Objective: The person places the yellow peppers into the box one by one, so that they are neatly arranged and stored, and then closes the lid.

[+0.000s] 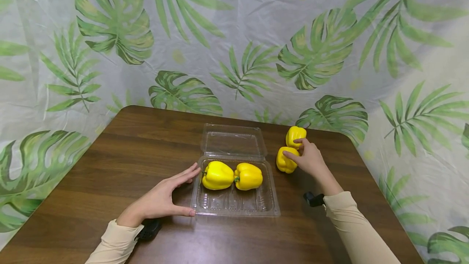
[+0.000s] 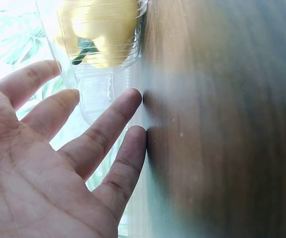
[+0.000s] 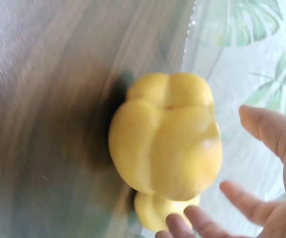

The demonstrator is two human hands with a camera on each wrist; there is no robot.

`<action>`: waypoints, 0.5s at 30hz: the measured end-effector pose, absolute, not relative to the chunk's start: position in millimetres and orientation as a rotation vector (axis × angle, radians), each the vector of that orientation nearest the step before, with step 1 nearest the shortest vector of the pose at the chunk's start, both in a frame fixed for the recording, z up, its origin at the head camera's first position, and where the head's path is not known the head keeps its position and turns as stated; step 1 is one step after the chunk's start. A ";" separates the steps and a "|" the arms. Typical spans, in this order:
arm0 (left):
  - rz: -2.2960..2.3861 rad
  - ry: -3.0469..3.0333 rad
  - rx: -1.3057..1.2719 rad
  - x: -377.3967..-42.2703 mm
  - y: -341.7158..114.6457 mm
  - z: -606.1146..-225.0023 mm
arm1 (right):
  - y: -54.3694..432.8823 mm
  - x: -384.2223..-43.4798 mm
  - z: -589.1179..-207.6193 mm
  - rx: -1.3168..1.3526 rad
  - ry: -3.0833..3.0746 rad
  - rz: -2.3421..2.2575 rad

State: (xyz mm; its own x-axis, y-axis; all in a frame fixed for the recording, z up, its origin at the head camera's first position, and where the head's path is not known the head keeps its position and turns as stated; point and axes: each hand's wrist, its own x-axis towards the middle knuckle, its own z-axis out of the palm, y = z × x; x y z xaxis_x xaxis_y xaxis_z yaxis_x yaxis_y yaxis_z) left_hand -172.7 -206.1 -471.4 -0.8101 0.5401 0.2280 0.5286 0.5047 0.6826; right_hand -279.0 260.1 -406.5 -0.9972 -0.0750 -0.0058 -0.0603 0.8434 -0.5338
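Note:
A clear plastic clamshell container (image 1: 253, 206) lies with its lid (image 1: 234, 139) folded back on the table. Inside its base, a yellow bell pepper (image 1: 218, 175) sits at left beside another yellow bell pepper (image 1: 248, 177). My left hand (image 1: 163, 197) is at the container's left side with fingers spread, thumb and fingertips at its edge. At right, a nearer yellow bell pepper (image 1: 287, 160) stands in front of a farther one (image 1: 295, 135). Over them reaches my right hand (image 1: 310, 159); the right wrist view shows its fingers (image 3: 264, 130) spread beside the nearer bell pepper (image 3: 182, 144), not closed round it.
The brown wooden table (image 1: 139, 150) extends on both sides of the container. Behind it hangs a pale curtain (image 1: 249, 19) with green leaf prints. A dark wrist device (image 1: 148, 230) shows at the left cuff, and another (image 1: 313, 199) at the right cuff.

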 end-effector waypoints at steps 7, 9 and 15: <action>1.217 2.715 0.958 -172.4 -206.3 -470.9 | 256.6 -274.1 -421.7 0.011 2.968 -0.954; 1.215 2.716 0.958 -172.4 -206.1 -470.8 | 254.8 -273.7 -424.5 0.035 2.965 -0.968; 1.211 2.721 0.955 -172.3 -205.4 -470.2 | 250.4 -272.4 -428.2 0.071 2.959 -1.005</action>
